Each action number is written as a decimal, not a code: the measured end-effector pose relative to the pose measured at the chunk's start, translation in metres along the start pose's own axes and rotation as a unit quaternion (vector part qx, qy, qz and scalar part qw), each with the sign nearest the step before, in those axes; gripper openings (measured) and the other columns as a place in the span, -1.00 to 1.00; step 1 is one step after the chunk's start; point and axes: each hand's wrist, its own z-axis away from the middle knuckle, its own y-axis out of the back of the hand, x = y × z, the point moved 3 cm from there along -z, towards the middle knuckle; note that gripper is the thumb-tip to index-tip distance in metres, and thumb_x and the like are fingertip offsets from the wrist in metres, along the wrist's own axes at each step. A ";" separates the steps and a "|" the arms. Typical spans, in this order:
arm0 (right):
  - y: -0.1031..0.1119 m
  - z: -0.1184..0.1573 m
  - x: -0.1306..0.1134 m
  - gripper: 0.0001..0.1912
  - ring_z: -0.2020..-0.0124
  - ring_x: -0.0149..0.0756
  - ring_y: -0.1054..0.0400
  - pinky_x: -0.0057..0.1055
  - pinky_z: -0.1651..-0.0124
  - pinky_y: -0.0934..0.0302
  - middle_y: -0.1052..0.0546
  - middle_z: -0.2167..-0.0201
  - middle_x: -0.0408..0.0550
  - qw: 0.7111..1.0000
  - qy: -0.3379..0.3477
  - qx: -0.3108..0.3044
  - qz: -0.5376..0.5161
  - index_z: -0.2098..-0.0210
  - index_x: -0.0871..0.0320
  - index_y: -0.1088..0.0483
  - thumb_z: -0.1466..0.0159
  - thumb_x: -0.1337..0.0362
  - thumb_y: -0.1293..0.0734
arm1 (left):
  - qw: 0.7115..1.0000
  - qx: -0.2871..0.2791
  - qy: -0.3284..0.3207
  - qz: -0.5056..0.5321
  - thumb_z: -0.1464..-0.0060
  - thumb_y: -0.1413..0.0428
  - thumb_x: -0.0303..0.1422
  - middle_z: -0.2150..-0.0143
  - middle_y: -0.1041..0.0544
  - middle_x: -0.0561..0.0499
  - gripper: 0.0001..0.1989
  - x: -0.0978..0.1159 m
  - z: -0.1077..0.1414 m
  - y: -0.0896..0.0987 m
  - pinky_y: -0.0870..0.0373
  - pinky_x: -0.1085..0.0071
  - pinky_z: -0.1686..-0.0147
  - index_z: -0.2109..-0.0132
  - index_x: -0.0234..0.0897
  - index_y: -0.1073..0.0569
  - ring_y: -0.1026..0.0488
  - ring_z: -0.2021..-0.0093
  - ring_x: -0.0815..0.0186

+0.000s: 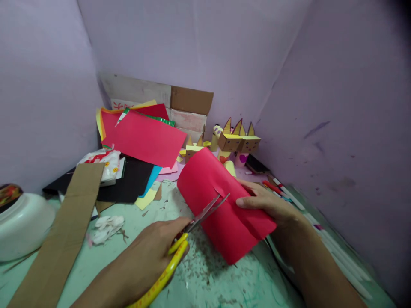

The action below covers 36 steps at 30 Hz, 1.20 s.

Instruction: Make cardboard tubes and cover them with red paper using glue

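Note:
My left hand (154, 248) is closed round the yellow handles of a pair of scissors (205, 214). The blades are parted and lie against a curved sheet of red paper (205, 184), where a short slit shows near their tips. My right hand (266, 201) grips the right side of that sheet, thumb on the near face and the other fingers hidden behind it. The sheet is bent into a loose roll and tilted above the table.
A long cardboard strip (75, 226) and a white rounded container (25, 222) lie left. Coloured paper (150, 137) is piled against a cardboard box (191, 102) behind. Cardboard animal figures (231, 142) stand at the back, a phone (257, 164) and marker pens (289, 194) along the right wall.

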 end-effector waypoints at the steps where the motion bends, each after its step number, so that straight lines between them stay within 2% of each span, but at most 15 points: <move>1: 0.000 0.000 -0.001 -0.43 0.36 -0.19 -0.52 -0.38 0.36 -0.38 -0.61 0.22 -0.02 1.000 0.006 0.002 0.008 -0.06 0.13 -0.37 -0.03 0.33 -0.43 | 1.000 0.002 -0.001 -0.002 -0.17 0.10 -0.37 0.41 -0.38 0.13 -0.89 0.000 0.000 0.000 -0.16 0.45 0.44 0.31 -0.20 -0.29 -0.24 0.43 0.38; 4: -0.002 -0.001 0.000 -0.41 0.35 -0.17 -0.52 -0.36 0.35 -0.38 -0.60 0.22 -0.02 1.000 0.005 0.006 0.020 -0.08 0.13 -0.36 -0.03 0.31 -0.43 | 0.999 0.022 0.005 -0.024 -0.14 0.08 -0.39 0.36 -0.43 0.09 -0.91 -0.001 -0.001 -0.001 -0.22 0.42 0.38 0.26 -0.18 -0.32 -0.32 0.37 0.33; 9: -0.001 -0.003 -0.003 -0.34 0.26 -0.18 -0.50 -0.37 0.28 -0.38 -0.57 0.12 -0.05 0.998 0.035 0.027 0.054 -0.12 0.10 -0.30 -0.02 0.34 -0.44 | 0.993 0.073 0.028 -0.091 -0.11 0.06 -0.37 0.24 -0.49 -0.04 -0.82 -0.006 -0.001 -0.003 -0.30 0.30 0.26 0.14 -0.18 -0.36 -0.41 0.22 0.17; 14: 0.001 -0.003 -0.002 -0.34 0.28 -0.22 -0.49 -0.41 0.29 -0.38 -0.57 0.14 -0.05 0.999 0.025 0.000 0.032 -0.13 0.10 -0.29 -0.03 0.33 -0.45 | 0.996 0.065 0.013 -0.067 -0.13 0.08 -0.37 0.28 -0.50 -0.03 -0.79 -0.005 -0.001 -0.001 -0.31 0.32 0.28 0.12 -0.19 -0.37 -0.42 0.26 0.20; 20: 0.004 -0.004 0.001 -0.34 0.29 -0.21 -0.50 -0.36 0.25 -0.37 -0.59 0.19 -0.05 1.000 0.013 -0.012 -0.011 -0.13 0.11 -0.29 -0.03 0.32 -0.45 | 0.998 0.053 -0.014 -0.033 -0.12 0.07 -0.39 0.31 -0.49 0.03 -0.83 -0.003 0.000 0.002 -0.29 0.37 0.32 0.18 -0.18 -0.38 -0.39 0.32 0.26; 24: 0.003 -0.006 0.000 -0.31 0.21 -0.16 -0.47 -0.35 0.25 -0.36 -0.55 0.10 -0.03 0.998 0.035 0.013 0.053 -0.14 0.12 -0.28 -0.02 0.29 -0.46 | 0.998 0.042 -0.004 -0.048 -0.12 0.08 -0.40 0.28 -0.49 0.01 -0.81 -0.005 -0.001 0.003 -0.28 0.37 0.31 0.15 -0.18 -0.38 -0.40 0.30 0.24; 28: 0.002 -0.007 -0.001 -0.28 0.08 -0.13 -0.41 -0.35 0.19 -0.35 -0.47 -0.04 -0.09 0.989 0.085 0.040 0.118 -0.16 0.01 -0.25 -0.02 0.30 -0.47 | 0.995 0.060 0.023 -0.072 -0.11 0.06 -0.39 0.25 -0.47 -0.03 -0.78 -0.006 -0.001 0.004 -0.27 0.33 0.28 0.10 -0.20 -0.37 -0.39 0.27 0.20; 31: 0.002 -0.007 0.002 -0.32 0.14 -0.18 -0.46 -0.36 0.20 -0.36 -0.50 0.00 -0.08 0.994 0.069 0.037 0.071 -0.15 0.01 -0.25 -0.05 0.30 -0.46 | 0.998 0.053 0.010 -0.045 -0.13 0.07 -0.36 0.31 -0.45 0.02 -0.83 -0.006 -0.001 0.008 -0.24 0.37 0.34 0.17 -0.20 -0.37 -0.35 0.33 0.26; 34: -0.002 -0.007 0.003 -0.40 0.24 -0.20 -0.50 -0.35 0.20 -0.37 -0.56 0.10 -0.02 0.999 0.039 0.025 -0.028 -0.09 0.10 -0.31 -0.05 0.29 -0.44 | 1.000 0.024 -0.014 0.010 -0.15 0.08 -0.29 0.42 -0.38 0.11 -0.85 -0.008 0.002 0.013 -0.18 0.44 0.45 0.27 -0.20 -0.34 -0.26 0.44 0.35; 36: -0.007 -0.008 0.004 -0.45 0.28 -0.18 -0.52 -0.33 0.22 -0.38 -0.59 0.18 0.02 0.996 0.026 0.028 -0.086 -0.03 0.17 -0.35 -0.03 0.28 -0.42 | 0.998 0.036 -0.018 0.043 -0.15 0.08 -0.23 0.42 -0.37 0.11 -0.82 -0.010 0.004 0.018 -0.18 0.46 0.47 0.25 -0.20 -0.34 -0.25 0.46 0.37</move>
